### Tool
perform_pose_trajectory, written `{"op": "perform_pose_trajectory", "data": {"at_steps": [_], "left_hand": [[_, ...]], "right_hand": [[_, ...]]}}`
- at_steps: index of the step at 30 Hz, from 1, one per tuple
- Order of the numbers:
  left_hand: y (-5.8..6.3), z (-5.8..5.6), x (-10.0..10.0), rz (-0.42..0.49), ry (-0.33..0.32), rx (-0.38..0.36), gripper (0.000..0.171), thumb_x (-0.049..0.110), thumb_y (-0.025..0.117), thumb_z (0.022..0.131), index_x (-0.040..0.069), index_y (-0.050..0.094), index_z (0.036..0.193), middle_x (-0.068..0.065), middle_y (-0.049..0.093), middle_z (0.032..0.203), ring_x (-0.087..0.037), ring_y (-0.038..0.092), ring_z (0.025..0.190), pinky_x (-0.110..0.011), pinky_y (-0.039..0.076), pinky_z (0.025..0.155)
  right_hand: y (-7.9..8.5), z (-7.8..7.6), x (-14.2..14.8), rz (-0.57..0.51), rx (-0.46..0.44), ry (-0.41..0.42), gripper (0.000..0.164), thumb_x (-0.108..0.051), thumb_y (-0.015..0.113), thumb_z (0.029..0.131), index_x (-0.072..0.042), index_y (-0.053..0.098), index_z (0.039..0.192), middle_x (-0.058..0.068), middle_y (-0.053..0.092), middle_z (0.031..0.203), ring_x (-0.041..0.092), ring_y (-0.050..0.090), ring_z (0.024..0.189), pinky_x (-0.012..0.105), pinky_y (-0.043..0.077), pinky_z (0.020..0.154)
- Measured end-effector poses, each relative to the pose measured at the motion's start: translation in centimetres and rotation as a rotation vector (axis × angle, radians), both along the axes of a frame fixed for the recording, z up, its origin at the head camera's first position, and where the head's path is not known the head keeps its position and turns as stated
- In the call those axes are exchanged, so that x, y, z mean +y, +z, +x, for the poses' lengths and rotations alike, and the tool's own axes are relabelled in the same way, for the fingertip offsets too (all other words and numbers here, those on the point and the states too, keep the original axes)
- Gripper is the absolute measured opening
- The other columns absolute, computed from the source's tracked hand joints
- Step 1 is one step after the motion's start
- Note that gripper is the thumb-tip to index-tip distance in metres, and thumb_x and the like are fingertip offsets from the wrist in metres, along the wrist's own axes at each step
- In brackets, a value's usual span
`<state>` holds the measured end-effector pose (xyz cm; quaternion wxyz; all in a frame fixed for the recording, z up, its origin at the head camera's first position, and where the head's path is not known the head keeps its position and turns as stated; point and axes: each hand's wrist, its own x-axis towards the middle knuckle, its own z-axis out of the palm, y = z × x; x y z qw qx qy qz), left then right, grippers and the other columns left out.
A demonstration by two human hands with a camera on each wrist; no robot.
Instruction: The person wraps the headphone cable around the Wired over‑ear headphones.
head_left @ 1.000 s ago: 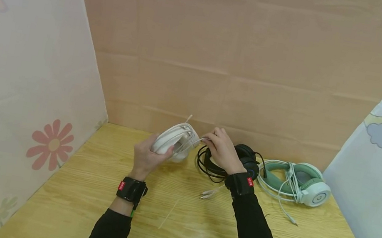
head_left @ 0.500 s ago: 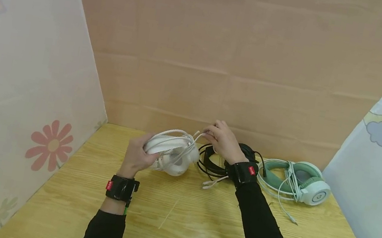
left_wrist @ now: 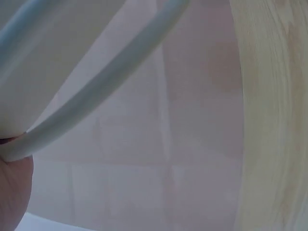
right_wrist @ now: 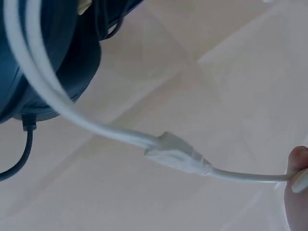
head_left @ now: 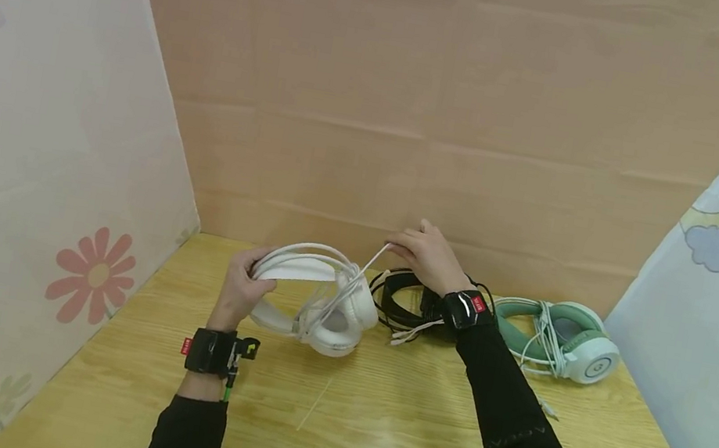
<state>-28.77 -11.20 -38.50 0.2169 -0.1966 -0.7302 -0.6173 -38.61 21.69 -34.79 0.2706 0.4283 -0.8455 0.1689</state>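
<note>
My left hand (head_left: 240,290) grips the headband end of a pair of white headphones (head_left: 361,308), held low over the wooden table. White cord is wound around the ear cups. My right hand (head_left: 431,258) pinches a white cable (head_left: 376,257) that runs taut up from the windings. In the right wrist view a fingertip (right_wrist: 298,159) presses on the cable, and a Y-shaped splitter (right_wrist: 178,156) sits partway along it. Two white plug ends (head_left: 409,332) dangle below the right wrist. The left wrist view has part of the left hand (left_wrist: 17,192) against the white band (left_wrist: 57,57).
Black headphones (head_left: 398,308) with coiled black cable lie behind the right hand. Green and white headphones (head_left: 584,353), cord wrapped, lie farther right. A thin pale strip (head_left: 313,404) is on the table (head_left: 268,431). Papered walls (head_left: 352,96) stand behind and at both sides.
My left hand has moved left and down with the white headphones, turning them so the ear cups show. My right hand has shifted slightly right and up, drawing the cable out longer.
</note>
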Motion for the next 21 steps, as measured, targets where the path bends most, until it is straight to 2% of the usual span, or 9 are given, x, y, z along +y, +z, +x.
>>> {"op": "perform_pose_trajectory", "data": {"at_steps": [2,4,7,11,16,21], "left_hand": [[-0.2,-0.3,-0.4,0.046,-0.052,-0.003,0.05,-0.014,0.047,0.065,-0.009,0.067,0.111,-0.005,0.064,0.076,-0.009,0.047,0.056,-0.023,0.035,0.046],[-0.5,-0.5,-0.7,0.109,-0.134,-0.011,0.047,-0.013,0.044,0.065,-0.01,0.066,0.106,0.001,0.055,0.063,-0.009,0.036,0.046,-0.025,0.025,0.038],[-1.0,-0.9,-1.1,0.201,-0.274,-0.017,0.042,-0.012,0.042,0.067,-0.007,0.066,0.101,0.0,0.04,0.052,-0.012,0.023,0.038,-0.029,0.018,0.033],[-1.7,-1.4,-1.3,0.272,-0.429,-0.011,0.042,-0.01,0.041,0.071,0.002,0.069,0.1,-0.006,0.031,0.048,-0.016,0.018,0.033,-0.031,0.016,0.03],[-2.2,-1.9,-1.3,0.333,-0.585,-0.034,0.043,-0.011,0.039,0.072,0.003,0.068,0.1,-0.006,0.024,0.048,-0.016,0.015,0.033,-0.031,0.014,0.029],[-2.4,-2.1,-1.1,0.391,-0.769,-0.111,0.043,-0.014,0.031,0.071,0.007,0.064,0.088,-0.006,0.023,0.053,-0.016,0.014,0.035,-0.031,0.011,0.032]], "right_hand": [[-0.2,-0.3,0.1,0.016,0.014,-0.008,0.021,-0.027,0.063,0.093,-0.016,0.074,0.107,-0.002,0.072,0.094,0.018,0.029,0.07,0.03,0.022,0.067],[-0.5,-0.6,0.2,0.034,0.019,-0.017,0.022,-0.028,0.063,0.093,-0.016,0.074,0.107,-0.001,0.072,0.094,0.019,0.031,0.07,0.03,0.024,0.067],[-0.9,-1.0,0.3,0.07,0.019,-0.041,0.021,-0.028,0.061,0.095,-0.014,0.072,0.106,0.001,0.07,0.09,0.02,0.035,0.071,0.032,0.028,0.067],[-1.1,-1.3,0.4,0.083,-0.029,-0.085,0.016,-0.022,0.055,0.099,-0.011,0.066,0.102,0.004,0.065,0.085,0.025,0.044,0.076,0.037,0.036,0.07],[-0.8,-1.6,0.1,0.044,-0.175,-0.136,0.011,-0.018,0.052,0.1,-0.013,0.059,0.094,0.004,0.064,0.085,0.027,0.049,0.08,0.041,0.039,0.074],[-0.9,-2.1,-0.3,0.064,-0.271,-0.114,0.015,-0.02,0.048,0.103,-0.015,0.059,0.094,0.004,0.068,0.091,0.025,0.062,0.089,0.047,0.041,0.095]]}}
